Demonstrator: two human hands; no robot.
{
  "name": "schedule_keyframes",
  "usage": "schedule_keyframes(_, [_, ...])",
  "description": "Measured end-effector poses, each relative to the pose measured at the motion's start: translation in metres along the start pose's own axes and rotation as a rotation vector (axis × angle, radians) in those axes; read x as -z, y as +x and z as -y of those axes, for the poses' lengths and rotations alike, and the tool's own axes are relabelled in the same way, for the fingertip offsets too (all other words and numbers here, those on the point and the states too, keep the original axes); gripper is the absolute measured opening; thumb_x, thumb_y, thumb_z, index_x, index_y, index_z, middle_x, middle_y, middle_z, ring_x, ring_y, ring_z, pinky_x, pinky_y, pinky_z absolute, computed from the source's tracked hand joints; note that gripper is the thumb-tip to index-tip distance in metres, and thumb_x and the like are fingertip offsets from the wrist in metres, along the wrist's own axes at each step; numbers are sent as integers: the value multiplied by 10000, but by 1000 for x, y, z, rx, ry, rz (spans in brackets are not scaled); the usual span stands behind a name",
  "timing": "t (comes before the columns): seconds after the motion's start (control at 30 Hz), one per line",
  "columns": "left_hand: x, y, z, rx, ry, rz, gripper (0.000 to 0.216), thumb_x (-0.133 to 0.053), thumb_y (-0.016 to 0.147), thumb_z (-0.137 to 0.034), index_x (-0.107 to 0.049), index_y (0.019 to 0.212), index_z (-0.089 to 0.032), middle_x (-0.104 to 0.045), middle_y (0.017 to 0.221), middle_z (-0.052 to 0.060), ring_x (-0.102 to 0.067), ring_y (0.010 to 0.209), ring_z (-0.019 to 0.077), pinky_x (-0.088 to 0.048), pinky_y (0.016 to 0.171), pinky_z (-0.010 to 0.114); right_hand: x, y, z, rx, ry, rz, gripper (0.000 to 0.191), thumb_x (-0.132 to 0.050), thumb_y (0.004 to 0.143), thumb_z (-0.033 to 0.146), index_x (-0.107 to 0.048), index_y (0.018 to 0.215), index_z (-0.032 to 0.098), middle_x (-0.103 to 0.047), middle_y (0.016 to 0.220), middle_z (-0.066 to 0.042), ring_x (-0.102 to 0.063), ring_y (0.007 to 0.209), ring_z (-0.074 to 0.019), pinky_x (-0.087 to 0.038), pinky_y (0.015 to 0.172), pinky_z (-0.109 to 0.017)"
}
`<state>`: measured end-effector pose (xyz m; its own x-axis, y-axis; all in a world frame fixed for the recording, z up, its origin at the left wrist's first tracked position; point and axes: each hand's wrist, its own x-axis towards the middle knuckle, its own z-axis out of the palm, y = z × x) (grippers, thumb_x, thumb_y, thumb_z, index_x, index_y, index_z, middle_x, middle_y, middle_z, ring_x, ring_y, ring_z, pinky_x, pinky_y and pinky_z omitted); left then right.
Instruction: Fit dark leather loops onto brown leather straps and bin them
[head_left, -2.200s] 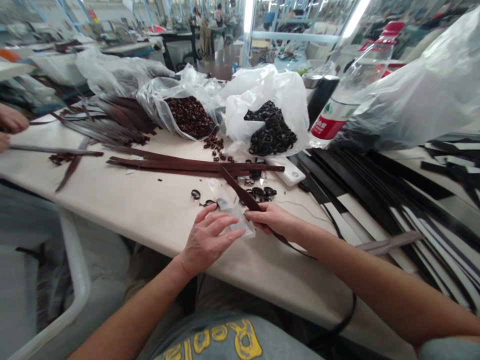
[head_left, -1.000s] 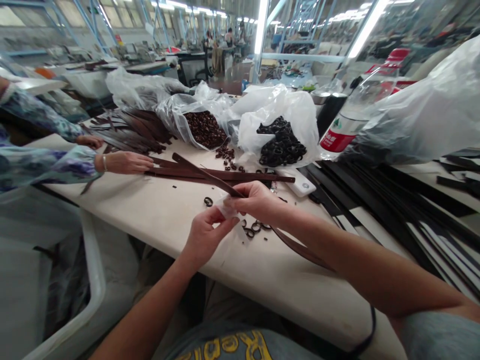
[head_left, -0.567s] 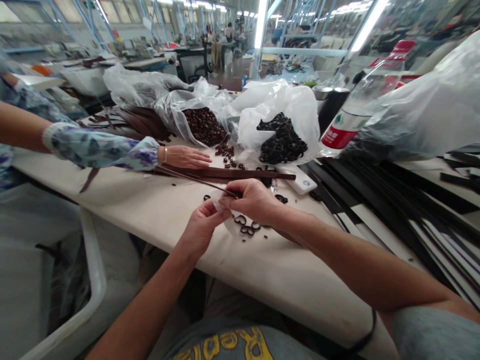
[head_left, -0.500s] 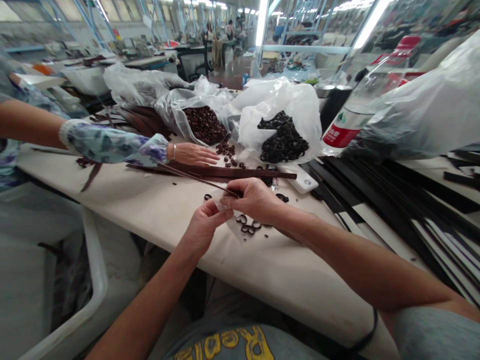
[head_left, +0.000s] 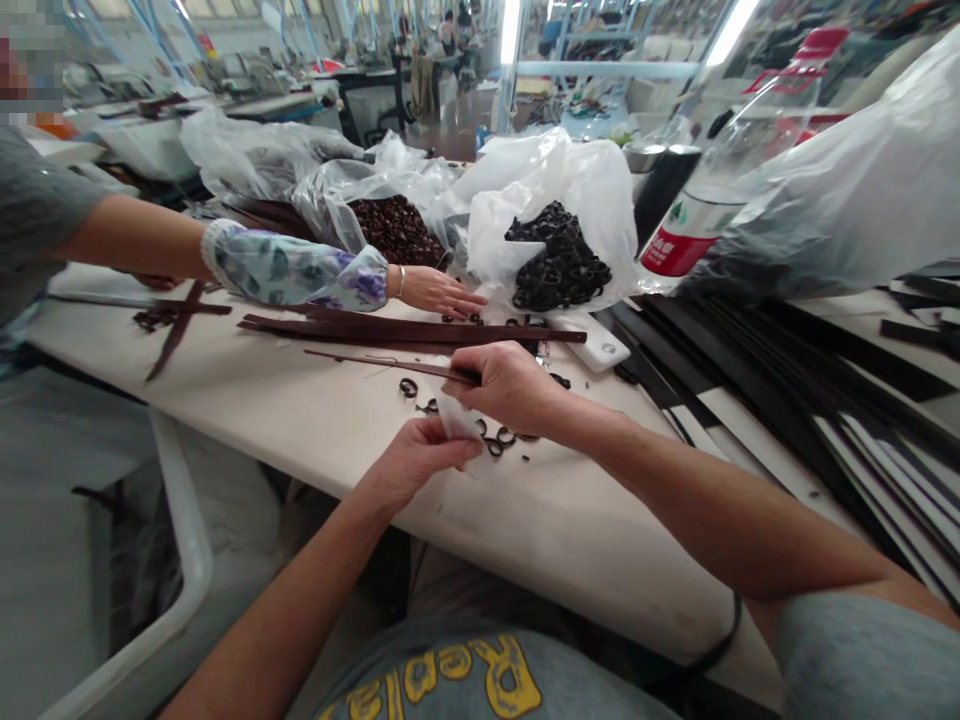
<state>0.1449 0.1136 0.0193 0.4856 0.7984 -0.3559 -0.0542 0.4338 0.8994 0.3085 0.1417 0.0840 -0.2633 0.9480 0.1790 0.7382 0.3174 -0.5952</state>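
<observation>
My right hand [head_left: 514, 388] is closed around the end of a thin brown strip [head_left: 375, 361], which points left above the table. A loose thread hangs along the strip. Just below and nearer to me, my left hand [head_left: 420, 458] pinches a whitish translucent sheet [head_left: 457, 420], perhaps plastic or paper. The sheet reaches up toward my right fingers; whether they touch it I cannot tell. Small dark loops [head_left: 495, 443] lie behind and beside the sheet, and another dark loop [head_left: 407, 388] rests farther left. Long brown strips [head_left: 420, 332] lie flat beyond my hands.
From the left, a co-worker's hand [head_left: 441, 291] reaches over the table [head_left: 300, 420]. Behind are a bag of brown loops [head_left: 397, 228] and a bag of black loops [head_left: 562, 255]. A plastic bottle [head_left: 690, 225], a white device [head_left: 596, 345] and black strips [head_left: 720, 380] are to the right.
My left hand has moved down, away from my right, showing more of the sheet. The brown strip's free end has dropped. The co-worker's hand has moved right, over the loose loops.
</observation>
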Motion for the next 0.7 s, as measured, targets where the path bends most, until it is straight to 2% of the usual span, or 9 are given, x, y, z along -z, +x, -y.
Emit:
schedule_keyframes(0.1, [-5,-3,1,20,101,36,223,-818,633,-320,-783,785,-161,-714,711,29,-585,655,146,-438,675,271,1,-1,0,0,-51,6,125,-652,791,221,-659,674,177,-467,550,54,-360,547,-97,-234,550,-256])
schedule_keyframes(0.23, [-7,-11,-1,-30,272,94,203,-749,718,-351,-795,812,-177,-712,674,24,-576,638,144,-440,669,267,0,-2,0,8,-96,19,115,-650,803,245,-676,707,187,-510,580,35,-381,557,-110,-237,553,-262])
schedule_keyframes(0.37, [-4,-21,-4,-47,305,200,196,-690,794,-345,-792,787,-179,-768,854,62,-661,831,197,-477,796,287,0,-3,1,-4,-85,4,141,-636,834,276,-670,732,184,-532,612,27,-398,579,-113,-251,565,-260])
schedule_keyframes(0.43, [-1,-25,-4,-67,215,166,190,-712,788,-335,-781,731,-167,-768,845,65,-671,852,194,-483,836,280,3,-5,3,-6,-23,22,217,-620,856,354,-654,728,182,-540,621,26,-416,584,-113,-267,569,-256])
schedule_keyframes(0.53, [6,-25,-3,-129,-74,-19,227,-801,718,-363,-743,663,-150,-726,691,31,-648,704,137,-504,765,236,14,-14,4,-20,124,72,384,-496,914,494,-650,750,182,-549,623,18,-467,591,-123,-303,572,-256])
schedule_keyframes(0.6, [13,-24,-5,-172,-317,-134,312,-866,634,-397,-691,605,-140,-664,595,-3,-601,595,98,-517,693,214,21,-24,4,-67,206,72,495,-359,960,521,-646,741,183,-519,588,14,-480,574,-133,-321,559,-260])
schedule_keyframes(0.63, [16,-23,-7,-191,-432,-178,349,-889,596,-404,-665,587,-137,-637,570,-19,-583,564,85,-525,676,210,25,-30,3,-96,224,59,506,-343,962,523,-639,730,185,-506,578,14,-479,563,-136,-328,549,-261])
schedule_keyframes(0.7, [23,-21,-12,-213,-630,-249,377,-910,565,-392,-639,598,-133,-631,585,-28,-592,563,79,-549,690,221,29,-44,0,-117,193,45,394,-457,920,506,-633,758,192,-529,608,14,-491,571,-143,-346,537,-259])
